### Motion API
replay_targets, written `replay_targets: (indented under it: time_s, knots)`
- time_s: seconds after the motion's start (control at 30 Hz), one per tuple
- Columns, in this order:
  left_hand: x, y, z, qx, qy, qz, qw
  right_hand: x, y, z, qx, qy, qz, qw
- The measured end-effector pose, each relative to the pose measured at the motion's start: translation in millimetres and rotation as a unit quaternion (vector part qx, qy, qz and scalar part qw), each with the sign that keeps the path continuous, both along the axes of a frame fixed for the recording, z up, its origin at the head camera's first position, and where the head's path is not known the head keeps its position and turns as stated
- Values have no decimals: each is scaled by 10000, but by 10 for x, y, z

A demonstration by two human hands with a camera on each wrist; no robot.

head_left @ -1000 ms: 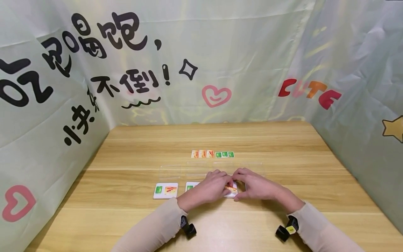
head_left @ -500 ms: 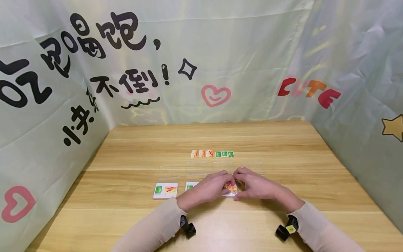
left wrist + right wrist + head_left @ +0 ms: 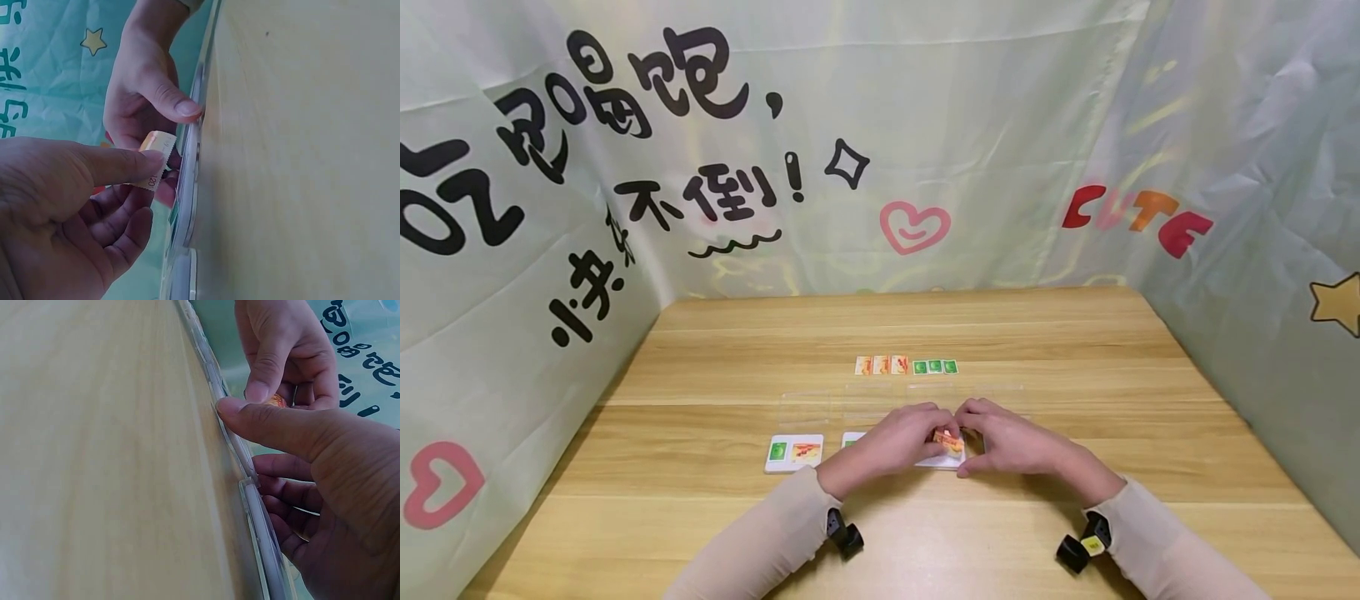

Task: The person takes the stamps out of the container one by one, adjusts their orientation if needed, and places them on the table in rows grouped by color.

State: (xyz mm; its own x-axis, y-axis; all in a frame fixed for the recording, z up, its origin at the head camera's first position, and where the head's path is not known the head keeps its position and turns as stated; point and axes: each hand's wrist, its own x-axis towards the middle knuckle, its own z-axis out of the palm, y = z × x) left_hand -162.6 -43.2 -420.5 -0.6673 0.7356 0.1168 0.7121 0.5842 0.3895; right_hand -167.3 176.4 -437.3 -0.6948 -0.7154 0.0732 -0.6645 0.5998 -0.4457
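Orange and white stamp (image 3: 161, 142), toothed edge, slightly curled

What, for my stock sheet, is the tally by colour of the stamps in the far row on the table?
Orange stamps: 3
Green stamps: 3
Total: 6

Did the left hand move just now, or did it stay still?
Yes, a tiny bit: in the head view, the left hand has shifted slightly left, towards the leftmost white card, which stayed put on the table.
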Motion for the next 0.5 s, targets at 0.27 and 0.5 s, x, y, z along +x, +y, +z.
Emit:
replay_targets:
  time_s: [0.27,0.5]
  knots:
    - [-24,-29,42,131,-186,40,9997,-7,7,-13,39,-4,1,10000]
    - [-69,-51,80,275,-343,191,9988,-13,13,-20,22,61,-3,10000]
